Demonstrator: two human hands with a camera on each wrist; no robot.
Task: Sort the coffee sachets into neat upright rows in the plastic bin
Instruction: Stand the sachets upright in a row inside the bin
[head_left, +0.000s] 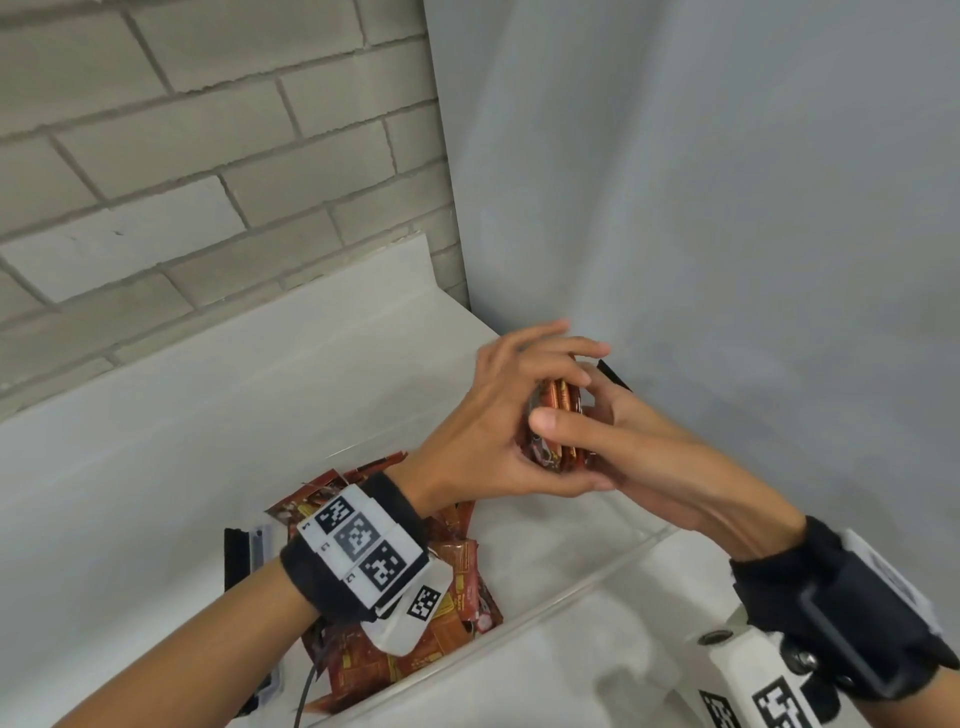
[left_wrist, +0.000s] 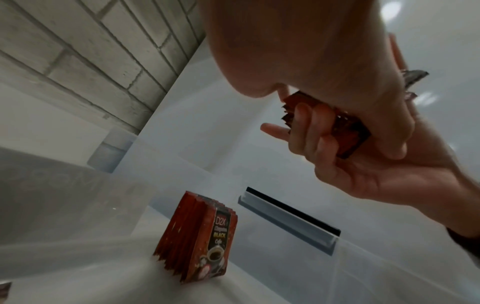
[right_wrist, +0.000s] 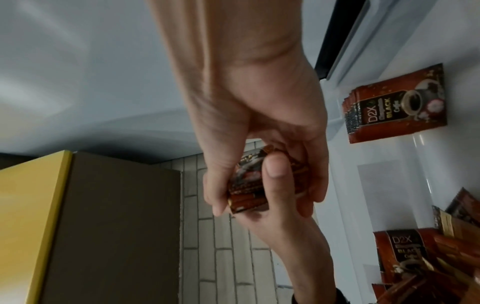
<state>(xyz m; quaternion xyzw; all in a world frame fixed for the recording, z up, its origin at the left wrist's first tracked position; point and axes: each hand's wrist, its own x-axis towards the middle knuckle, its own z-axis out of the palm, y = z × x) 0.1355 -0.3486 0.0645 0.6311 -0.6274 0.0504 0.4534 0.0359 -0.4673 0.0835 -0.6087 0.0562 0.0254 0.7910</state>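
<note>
Both hands hold one small stack of red coffee sachets (head_left: 562, 399) above the far end of the clear plastic bin (head_left: 597, 576). My left hand (head_left: 540, 384) wraps over the stack from the left, and my right hand (head_left: 597, 434) grips it from the right with curled fingers (left_wrist: 303, 127). The same stack (right_wrist: 245, 188) shows in the right wrist view, pinched between both hands. A short upright row of sachets (left_wrist: 200, 240) stands on the bin floor, and this row (right_wrist: 394, 105) stands near the bin's end wall. Loose sachets (head_left: 457, 571) lie heaped under my left wrist.
The bin sits on a white counter (head_left: 208, 415) in a corner between a brick wall (head_left: 182, 156) and a plain grey wall (head_left: 727, 208). A black clip handle (left_wrist: 291, 218) sits on the bin's end. A yellow and brown cabinet (right_wrist: 78, 226) stands behind.
</note>
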